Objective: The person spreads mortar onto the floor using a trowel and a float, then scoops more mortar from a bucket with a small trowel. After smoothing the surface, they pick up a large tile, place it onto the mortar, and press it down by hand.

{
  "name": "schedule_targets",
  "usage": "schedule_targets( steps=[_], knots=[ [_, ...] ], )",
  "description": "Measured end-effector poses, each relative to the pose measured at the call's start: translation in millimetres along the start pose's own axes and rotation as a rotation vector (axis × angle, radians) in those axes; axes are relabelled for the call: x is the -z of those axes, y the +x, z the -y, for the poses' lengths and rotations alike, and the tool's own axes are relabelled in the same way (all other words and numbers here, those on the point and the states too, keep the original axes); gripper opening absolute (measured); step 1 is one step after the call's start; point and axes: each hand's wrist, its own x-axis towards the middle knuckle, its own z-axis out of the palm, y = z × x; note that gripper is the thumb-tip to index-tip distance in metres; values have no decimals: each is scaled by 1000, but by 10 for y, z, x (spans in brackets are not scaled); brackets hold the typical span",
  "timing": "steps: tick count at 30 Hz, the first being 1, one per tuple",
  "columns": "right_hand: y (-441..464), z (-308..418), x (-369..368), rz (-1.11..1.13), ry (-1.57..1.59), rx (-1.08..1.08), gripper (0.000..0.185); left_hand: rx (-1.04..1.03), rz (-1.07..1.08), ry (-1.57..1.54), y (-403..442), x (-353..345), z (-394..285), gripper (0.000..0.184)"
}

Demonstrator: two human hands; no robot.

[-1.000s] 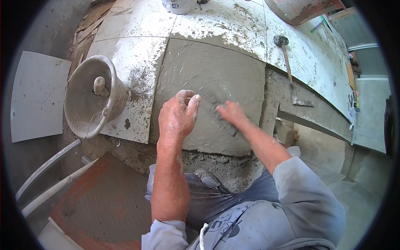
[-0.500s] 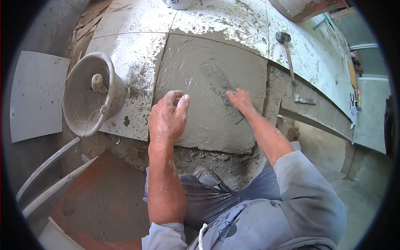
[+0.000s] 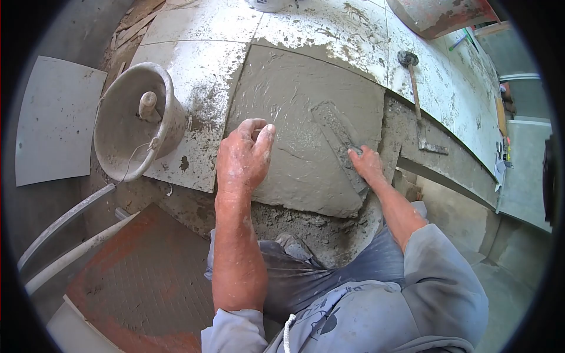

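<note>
A square bed of wet grey mortar (image 3: pixel 294 88) spreads between white tiles. My right hand (image 3: pixel 368 163) is wrapped round the handle of a flat trowel (image 3: pixel 335 132), whose long blade lies on the mortar's right part, slanting from upper left to lower right. Above the mortar's lower left part is my left hand (image 3: pixel 244 154), its fingers curled with the thumb raised; no tool shows in it, and whether something small is inside is hidden.
A mortar-stained bucket (image 3: pixel 135 123) with a handled tool inside tips at the left. A hammer (image 3: pixel 414 88) and an angled metal trowel (image 3: pixel 432 146) lie at the right. A mortar-coated tile (image 3: pixel 147 276) rests lower left, a loose pale tile (image 3: pixel 59 120) at far left.
My right hand has moved right with the trowel, toward the mortar's right edge. My left hand stays curled in nearly the same place. The view has shifted slightly.
</note>
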Motion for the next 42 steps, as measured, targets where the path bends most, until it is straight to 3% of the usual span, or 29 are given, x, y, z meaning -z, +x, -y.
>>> schedule_targets(
  steps=[8,16,18,23,26,30,32,35,37,40,42],
  knots=[
    [-767,116,-298,15,29,19,52,39,-9,25,9,73,-2,38],
    [-763,862,-427,235,-144,519,42,37,-9,1,59,37,-16,38],
    [-488,1137,-425,233,-122,507,42,52,-5,-30,61,20,-23,39],
    [587,1583,-5,67,-4,177,46,20,-7,3,13,-16,-53,39],
    [985,1106,216,9,53,21,54,11,2,29,30,-69,-45,39],
    [954,78,119,-131,75,-207,53,25,13,13,79,-97,-60,39],
    [768,-350,-69,-12,329,-355,55,7,31,28,113,-122,-62,39],
    [138,-414,-429,-37,310,-332,59,-5,57,39,156,-175,-73,39],
    [-522,-75,-376,-23,199,-133,56,-1,45,3,207,-212,-40,40],
    [-1035,140,-412,113,160,-17,52,6,72,-8,223,-214,-102,41],
    [-1173,240,-273,310,327,96,49,32,71,-15,219,-195,-139,41]
  ],
)
